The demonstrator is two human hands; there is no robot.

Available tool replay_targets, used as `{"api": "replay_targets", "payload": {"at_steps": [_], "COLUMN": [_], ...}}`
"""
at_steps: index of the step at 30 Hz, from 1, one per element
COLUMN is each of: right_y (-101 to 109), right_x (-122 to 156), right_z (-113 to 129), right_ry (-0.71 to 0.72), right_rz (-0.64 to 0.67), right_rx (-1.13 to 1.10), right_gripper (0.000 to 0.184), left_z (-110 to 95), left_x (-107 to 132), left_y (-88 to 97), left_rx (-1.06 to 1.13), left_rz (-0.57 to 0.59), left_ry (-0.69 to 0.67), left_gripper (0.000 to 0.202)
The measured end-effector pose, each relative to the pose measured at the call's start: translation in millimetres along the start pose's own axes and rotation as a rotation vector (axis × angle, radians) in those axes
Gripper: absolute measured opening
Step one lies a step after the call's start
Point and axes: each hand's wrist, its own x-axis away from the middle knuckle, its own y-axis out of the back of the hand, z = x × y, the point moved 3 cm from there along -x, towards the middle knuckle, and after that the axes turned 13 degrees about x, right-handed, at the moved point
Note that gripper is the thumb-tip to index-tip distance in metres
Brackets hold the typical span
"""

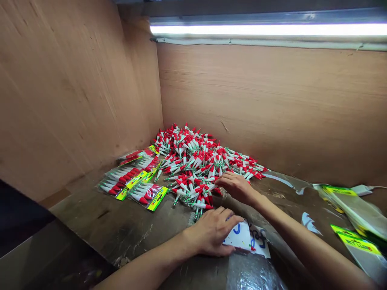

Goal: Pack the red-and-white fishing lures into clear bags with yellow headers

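Note:
A large heap of red and white squid-jig lures (196,153) with green hooks lies at the back of the table. Over the heap's near right edge is my right hand (237,186), fingers stretched out to the left, their tips against the lures. My left hand (213,231) is palm down nearer to me, just in front of several lures. Its fingers are curled; whatever is under them is hidden. Beside its thumb lies a white card with blue handwriting (240,235), partly covered by that hand.
Filled lure packets (148,195) with yellow-green labels lie left of the heap. Flat, unfilled lure bags (358,245) and a stack of bags (347,203) lie at the right. Clear plastic (252,272) is in front. Wooden walls (266,104) enclose the back and left.

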Motion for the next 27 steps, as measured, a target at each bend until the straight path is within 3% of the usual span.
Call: {"api": "replay_targets", "payload": {"at_steps": [4,8,11,14,17,20,23,27], "right_y": [7.5,11.9,18.3,29.0,43.6,54.9,55.2,38.9], "right_x": [34.4,93.1,138.9,178.1,206.4,218.9,209.4,178.7], "right_z": [-12.4,-19.4,-12.7,-1.1,9.1,18.4,31.8,55.4], "right_ry": [-0.387,-0.843,-1.072,-1.213,-1.22,-1.121,-0.937,-0.682], "right_rz": [-0.076,-0.044,-0.044,-0.06,0.048,0.244,0.338,0.282], "right_rx": [-0.347,-0.687,-0.969,-1.153,-1.106,-0.881,-0.57,-0.188], "right_gripper": [0.021,0.034,0.042,0.045,0.046,0.042,0.031,0.025], "left_z": [1.3,2.4,3.1,5.3,9.9,12.7,12.2,9.8], "left_x": [1.1,0.4,-1.4,-3.3,-4.2,-4.2,-4.3,-5.4], "left_y": [-1.9,-2.3,-2.6,-4.6,-7.8,-10.6,-12.0,-12.1], "left_rx": [0.059,0.144,0.186,0.218,0.237,0.233,0.241,0.248], "left_rz": [-0.012,-0.048,-0.061,-0.068,-0.099,-0.117,-0.118,-0.116], "left_ry": [-0.024,-0.007,-0.002,-0.024,-0.016,-0.026,-0.055,-0.045], "left_gripper": [0.078,0.078,0.078,0.079,0.078,0.082,0.084,0.081]}}
